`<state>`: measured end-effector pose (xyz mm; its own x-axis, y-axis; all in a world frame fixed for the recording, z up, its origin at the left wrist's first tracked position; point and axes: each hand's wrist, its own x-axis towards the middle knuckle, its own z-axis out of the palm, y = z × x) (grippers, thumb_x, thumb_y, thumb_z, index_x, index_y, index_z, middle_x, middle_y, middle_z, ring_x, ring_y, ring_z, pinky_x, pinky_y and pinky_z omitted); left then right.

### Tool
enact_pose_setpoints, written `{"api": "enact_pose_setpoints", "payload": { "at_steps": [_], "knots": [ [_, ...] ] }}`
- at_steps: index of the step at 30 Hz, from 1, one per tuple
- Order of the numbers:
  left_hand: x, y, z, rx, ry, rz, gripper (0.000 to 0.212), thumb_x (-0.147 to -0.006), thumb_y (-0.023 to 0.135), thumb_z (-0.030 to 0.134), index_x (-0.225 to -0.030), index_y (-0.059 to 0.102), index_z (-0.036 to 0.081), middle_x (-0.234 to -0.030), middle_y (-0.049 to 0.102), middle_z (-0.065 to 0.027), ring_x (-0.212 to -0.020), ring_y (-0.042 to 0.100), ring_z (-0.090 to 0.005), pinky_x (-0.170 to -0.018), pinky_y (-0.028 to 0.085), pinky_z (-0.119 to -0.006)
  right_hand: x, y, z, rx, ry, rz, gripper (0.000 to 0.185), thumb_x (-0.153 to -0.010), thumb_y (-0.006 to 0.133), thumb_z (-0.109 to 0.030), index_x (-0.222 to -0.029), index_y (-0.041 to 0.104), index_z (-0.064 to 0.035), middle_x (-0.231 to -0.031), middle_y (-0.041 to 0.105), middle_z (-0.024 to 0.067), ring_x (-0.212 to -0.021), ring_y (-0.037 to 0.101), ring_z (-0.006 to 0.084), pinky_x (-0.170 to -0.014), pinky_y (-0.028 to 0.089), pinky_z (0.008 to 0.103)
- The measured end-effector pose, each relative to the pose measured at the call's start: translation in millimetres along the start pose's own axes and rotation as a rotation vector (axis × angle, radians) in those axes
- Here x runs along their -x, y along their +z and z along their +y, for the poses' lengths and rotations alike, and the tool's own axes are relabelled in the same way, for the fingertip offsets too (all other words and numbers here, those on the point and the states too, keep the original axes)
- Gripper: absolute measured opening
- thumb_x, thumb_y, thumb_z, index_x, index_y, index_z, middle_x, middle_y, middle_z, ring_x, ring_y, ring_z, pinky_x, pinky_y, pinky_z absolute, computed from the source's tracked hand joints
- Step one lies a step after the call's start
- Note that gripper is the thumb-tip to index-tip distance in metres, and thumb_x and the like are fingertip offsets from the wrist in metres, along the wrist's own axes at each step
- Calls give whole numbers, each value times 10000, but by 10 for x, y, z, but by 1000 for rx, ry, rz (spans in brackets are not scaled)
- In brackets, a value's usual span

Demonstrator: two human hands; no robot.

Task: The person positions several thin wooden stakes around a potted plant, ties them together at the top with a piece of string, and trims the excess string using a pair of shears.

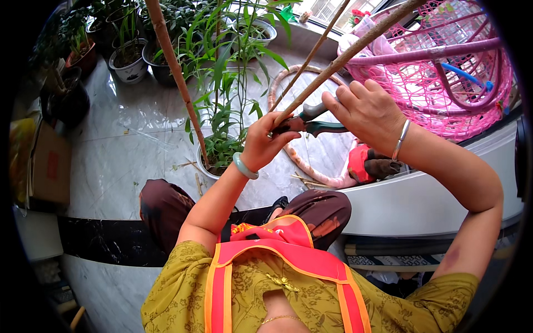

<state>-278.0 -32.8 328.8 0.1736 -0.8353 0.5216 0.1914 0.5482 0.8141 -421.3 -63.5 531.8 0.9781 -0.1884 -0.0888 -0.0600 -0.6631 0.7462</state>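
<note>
My left hand [266, 143] is wrapped around the lower part of a long wooden stick [354, 48], which slants up to the right. My right hand [362, 110] grips the dark green and grey handles of pruning shears [318, 120], spread apart. The shears' jaws are at the stick beside my left fingers; their exact bite is partly hidden. A thinner stick [310, 62] runs up behind the first. In front of me a leafy green plant [225, 112] grows from a white pot [202, 160], with a thick brown stick [177, 70] standing upright in it.
Several potted plants, including a white pot [129, 68], line the back. A wrapped hoop [293, 154] lies on the marble floor [112, 166]. A pink net chair [454, 91] stands at right, and a cardboard box [50, 162] at left. Cut twigs [310, 181] lie near the hoop.
</note>
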Motion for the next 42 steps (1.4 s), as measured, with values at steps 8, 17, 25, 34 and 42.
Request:
{"api": "enact_pose_setpoints", "payload": {
  "at_steps": [8, 17, 25, 34, 42],
  "knots": [
    [124, -106, -82, -250, 180, 67, 491, -707, 633, -29, -1158, 442, 17, -1069, 402, -86, -986, 482, -165, -845, 417, -265, -404, 68, 406, -60, -276, -56, 298, -680, 577, -82, -972, 521, -55, -786, 547, 33, -750, 566, 189, -655, 427, 311],
    [312, -118, -204, 9, 148, 142, 236, -800, 511, -67, -1020, 473, 8, -970, 456, -88, -885, 509, -149, -766, 434, -228, -945, 35, 640, -136, -445, -407, 335, -650, 616, -52, -969, 519, -72, -872, 553, 52, -914, 538, 229, -781, 414, 342],
    [295, -98, -300, 12, 161, 113, 169, -863, 462, -9, -1032, 455, 0, -985, 431, -68, -844, 504, -118, -730, 429, -233, -667, 45, 544, 32, -419, -67, 394, -727, 578, -95, -1105, 472, -66, -793, 495, -2, -880, 500, 138, -798, 354, 261],
    [126, -25, 65, -6, 27, 44, 364, -808, 549, 9, -1153, 432, -4, -1076, 400, -67, -963, 485, -135, -829, 425, -253, -527, 114, 420, 93, -292, 82, 294, -731, 546, -94, -1020, 493, -86, -807, 479, -5, -862, 503, 128, -821, 370, 265],
    [-351, -254, 137, 518, -146, -115, 488, -880, 332, 319, -1190, 434, -44, -900, 575, -99, -812, 556, -185, -741, 443, -297, -459, 78, 443, 259, -313, 191, 217, -707, 546, -131, -918, 515, -93, -865, 476, 13, -942, 481, 149, -887, 370, 256]
  ]
}}
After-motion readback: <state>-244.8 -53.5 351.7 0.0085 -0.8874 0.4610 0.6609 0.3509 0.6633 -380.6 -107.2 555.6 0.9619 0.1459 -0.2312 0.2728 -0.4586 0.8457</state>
